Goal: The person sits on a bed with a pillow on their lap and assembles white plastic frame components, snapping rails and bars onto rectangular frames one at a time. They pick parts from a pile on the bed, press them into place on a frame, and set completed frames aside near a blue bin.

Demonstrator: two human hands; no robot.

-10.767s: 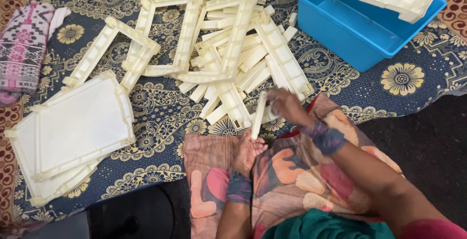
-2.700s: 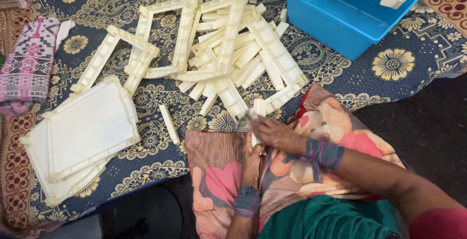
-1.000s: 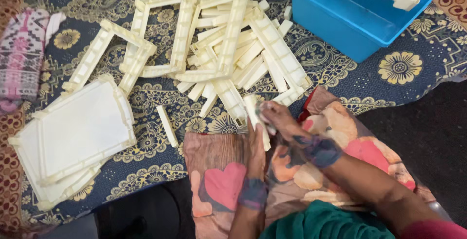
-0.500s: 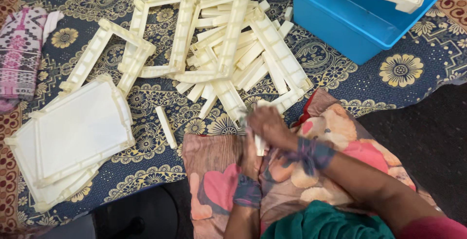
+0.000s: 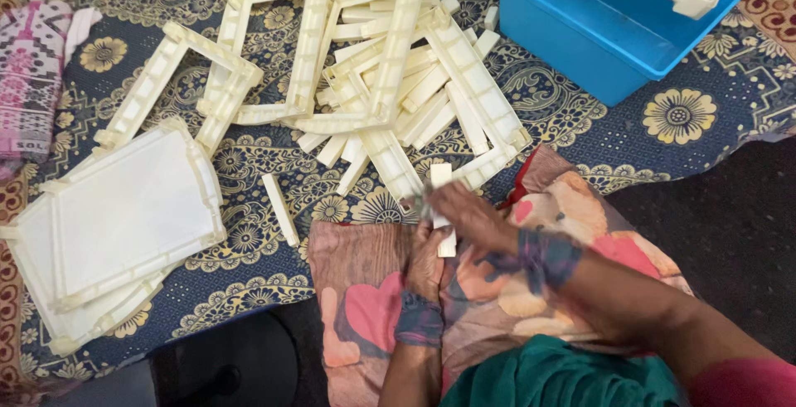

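Strip (image 5: 444, 208) of cream plastic, upright over the lap, pinched by both hands: right hand (image 5: 468, 215) wrapped round the middle, left hand (image 5: 427, 259) closed under the bottom end. Just beyond, pile (image 5: 398, 92) of strips on rug (image 5: 580, 125). Farther off, blue bin (image 5: 597, 38), flat frames (image 5: 124, 216).

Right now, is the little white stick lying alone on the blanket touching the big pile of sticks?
Apart. The head view shows patterned blanket between the lone stick and the pile.

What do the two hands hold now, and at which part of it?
A short cream plastic strip, upright. Both the right hand and left hand grip its lower half; its top end sticks out.
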